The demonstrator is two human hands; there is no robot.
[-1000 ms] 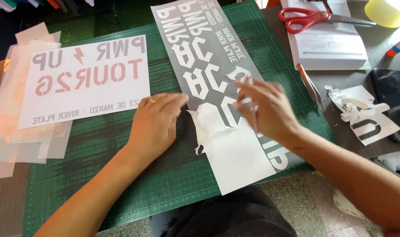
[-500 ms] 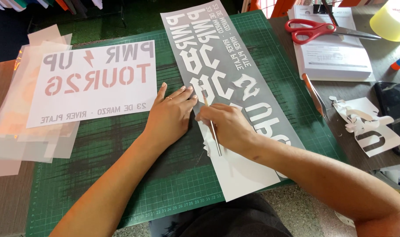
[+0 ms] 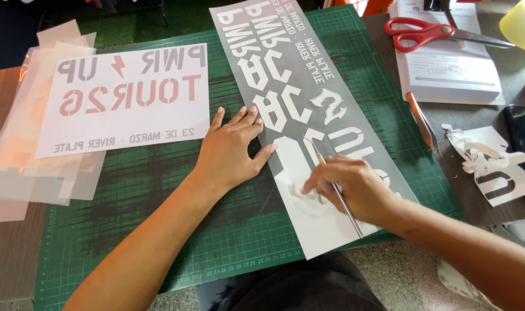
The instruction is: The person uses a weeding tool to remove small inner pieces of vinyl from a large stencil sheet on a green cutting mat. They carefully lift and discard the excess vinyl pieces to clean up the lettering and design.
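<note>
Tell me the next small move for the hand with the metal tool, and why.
Probably slide the tool tip under the next grey scrap's edge: the right hand holds it over the grey sheet, while the left hand pins that sheet flat.

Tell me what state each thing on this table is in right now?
Left hand: flat, fingers spread, pressing the edge of the grey sheet.
Right hand: closed on a thin metal tool, tip on the sheet.
Grey sheet: flat on the green mat, near end peeled to white.
White stencil: flat, on clear sheets.
Scissors: shut, on papers.
Offcuts: loose, curled.
</note>
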